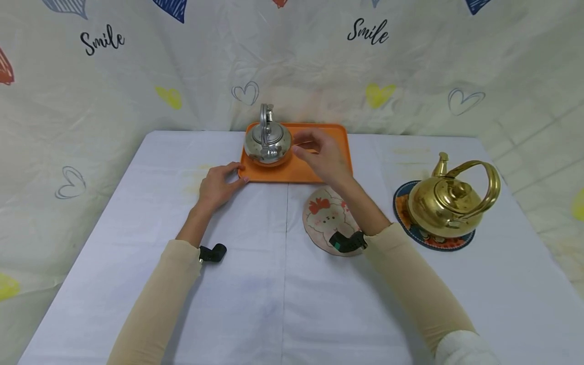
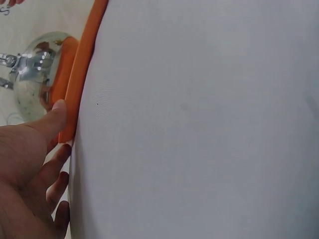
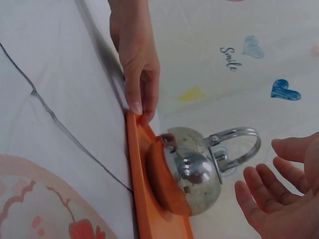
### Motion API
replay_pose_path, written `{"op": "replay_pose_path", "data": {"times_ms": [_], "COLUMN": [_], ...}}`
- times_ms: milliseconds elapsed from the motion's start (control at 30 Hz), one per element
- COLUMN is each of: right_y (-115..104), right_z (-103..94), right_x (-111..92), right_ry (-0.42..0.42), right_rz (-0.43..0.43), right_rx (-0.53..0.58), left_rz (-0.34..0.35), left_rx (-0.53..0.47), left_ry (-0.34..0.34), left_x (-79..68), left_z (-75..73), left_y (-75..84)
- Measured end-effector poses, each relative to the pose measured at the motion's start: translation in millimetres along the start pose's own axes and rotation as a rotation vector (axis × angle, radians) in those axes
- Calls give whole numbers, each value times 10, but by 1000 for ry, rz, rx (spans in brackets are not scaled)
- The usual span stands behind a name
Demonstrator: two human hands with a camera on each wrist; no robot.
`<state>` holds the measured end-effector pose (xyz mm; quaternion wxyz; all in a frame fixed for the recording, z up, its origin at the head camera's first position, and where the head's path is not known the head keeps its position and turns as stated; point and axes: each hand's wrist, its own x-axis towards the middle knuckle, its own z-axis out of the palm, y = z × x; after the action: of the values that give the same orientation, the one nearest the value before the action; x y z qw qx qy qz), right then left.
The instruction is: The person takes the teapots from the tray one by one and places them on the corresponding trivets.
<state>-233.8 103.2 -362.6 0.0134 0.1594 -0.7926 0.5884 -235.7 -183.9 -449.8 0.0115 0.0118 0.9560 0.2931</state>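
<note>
A small silver kettle point(image 1: 268, 143) with an upright handle stands on the left part of an orange tray point(image 1: 315, 170). My left hand point(image 1: 218, 187) pinches the tray's near left corner; in the left wrist view the thumb point(image 2: 59, 112) lies over the rim and a fingertip sits below it. My right hand point(image 1: 325, 156) hovers over the tray just right of the kettle, its fingers loosely bent with nothing between them. In the right wrist view these fingers point(image 3: 261, 191) are apart from the kettle's handle point(image 3: 251, 137).
A round mat with a cartoon face point(image 1: 326, 228) lies under my right forearm. To the right, a gold kettle point(image 1: 444, 203) stands on a round patterned mat point(image 1: 435, 243). A white cloth point(image 1: 246, 304) covers the table, and a printed curtain point(image 1: 310, 66) hangs behind it.
</note>
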Motion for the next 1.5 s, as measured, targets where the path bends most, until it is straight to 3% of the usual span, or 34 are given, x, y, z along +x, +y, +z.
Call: {"op": "replay_pose_path", "data": {"times_ms": [1500], "right_y": [6], "right_z": [240], "right_x": [200], "right_ry": [-31], "right_rz": [26], "right_rx": [42], "left_rz": [-23], "left_rx": [-17], "left_ry": [-3], "left_x": [-27], "left_z": [-14], "left_y": [45]}}
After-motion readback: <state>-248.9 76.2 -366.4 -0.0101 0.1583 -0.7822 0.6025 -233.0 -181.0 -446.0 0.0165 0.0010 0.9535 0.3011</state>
